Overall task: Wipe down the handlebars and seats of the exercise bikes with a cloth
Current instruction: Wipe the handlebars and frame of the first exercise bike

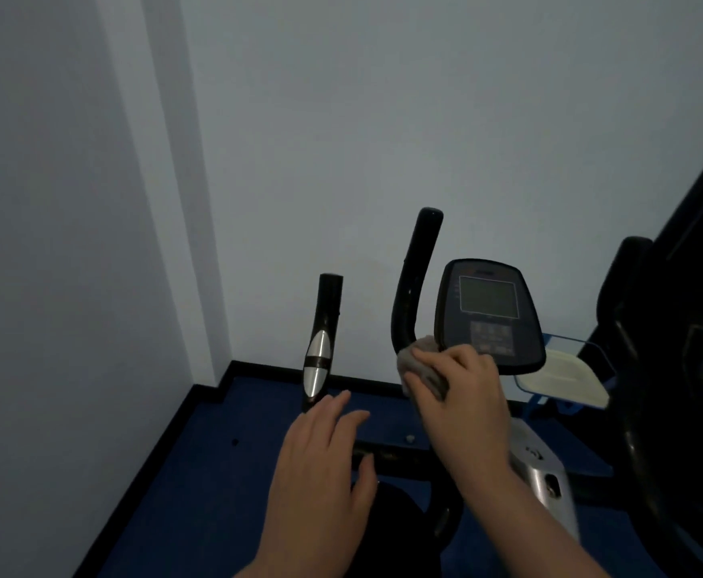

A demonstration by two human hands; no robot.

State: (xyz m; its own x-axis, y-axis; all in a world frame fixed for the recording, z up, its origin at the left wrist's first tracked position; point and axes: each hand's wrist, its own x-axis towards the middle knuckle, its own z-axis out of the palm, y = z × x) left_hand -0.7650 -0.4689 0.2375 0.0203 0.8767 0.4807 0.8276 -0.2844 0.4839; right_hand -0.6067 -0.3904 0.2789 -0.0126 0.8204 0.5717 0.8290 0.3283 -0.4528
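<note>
Just right hand (458,394) presses cloth (425,369) beside console (489,314).

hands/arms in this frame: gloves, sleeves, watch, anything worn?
Both bare. Left hand and right hand: no gloves, no rings visible, no watch or band at the wrists. Both forearms are bare down to the bottom edge of the picture; no sleeve shows. No markings seen in this dim light.

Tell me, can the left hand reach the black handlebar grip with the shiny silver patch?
Probably yes. The left hand is open and holds nothing, its fingertips just beside the base of the black handlebar grip with the silver patch. Nothing lies between them. The right hand is busy with the grey cloth elsewhere.
</note>
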